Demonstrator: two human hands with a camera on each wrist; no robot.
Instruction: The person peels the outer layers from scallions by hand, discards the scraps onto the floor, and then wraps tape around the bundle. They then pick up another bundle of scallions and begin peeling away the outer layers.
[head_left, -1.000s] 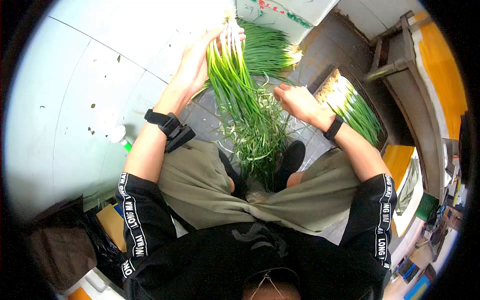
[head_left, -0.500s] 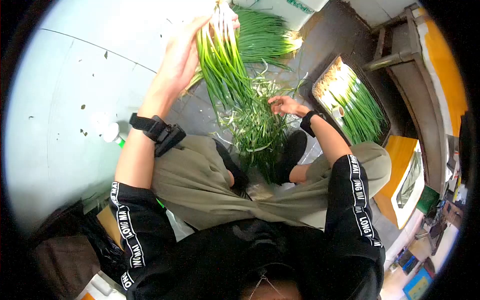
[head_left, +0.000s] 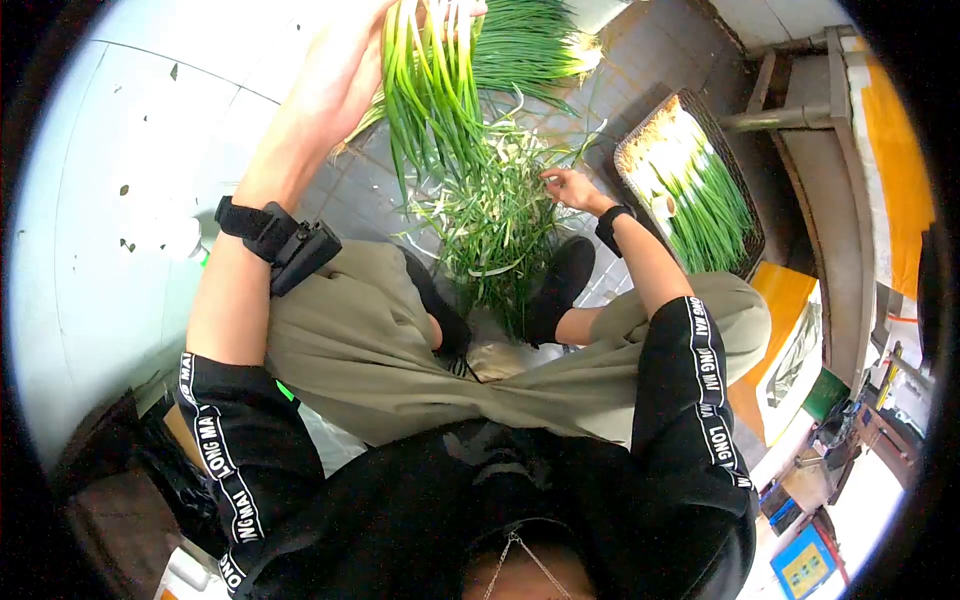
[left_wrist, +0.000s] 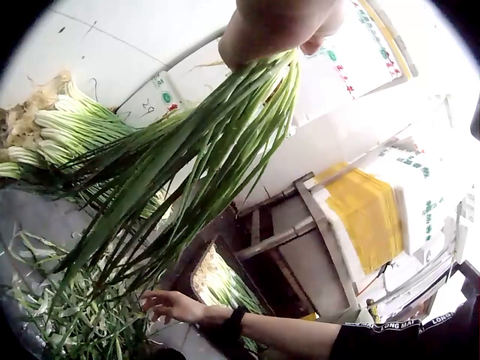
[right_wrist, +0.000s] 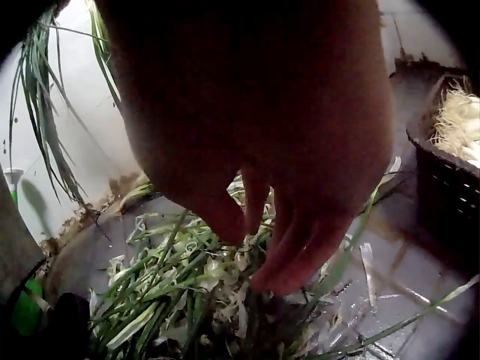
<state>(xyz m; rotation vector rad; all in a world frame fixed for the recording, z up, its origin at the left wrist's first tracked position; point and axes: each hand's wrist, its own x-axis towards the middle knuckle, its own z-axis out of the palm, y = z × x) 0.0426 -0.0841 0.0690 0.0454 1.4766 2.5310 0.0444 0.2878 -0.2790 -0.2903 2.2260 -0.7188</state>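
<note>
My left hand [head_left: 335, 75] is raised at the top of the head view and grips a bunch of scallions [head_left: 432, 95] near the white ends. Their long green leaves hang down, fanned out in the left wrist view. Below, a loose heap of stripped scallion leaves [head_left: 490, 215] lies on the floor between my feet. At its right edge is my right hand [head_left: 570, 188], fingers pointing down and loosely bent. Up close in the right wrist view, those fingers [right_wrist: 281, 262] hang over the scraps with nothing seen between them.
Another scallion pile [head_left: 520, 55] lies on the floor beyond the heap. To the right, a dark basket [head_left: 757, 225] holds scallions [head_left: 690, 190] in a row. A metal-legged table [head_left: 820, 120] stands farther right, and a pale tiled wall [head_left: 90, 200] runs along the left.
My left hand has moved up and left with the scallion bunch, its hanging leaves lifting away from the heap. The right hand has lowered slightly over the heap's right edge.
</note>
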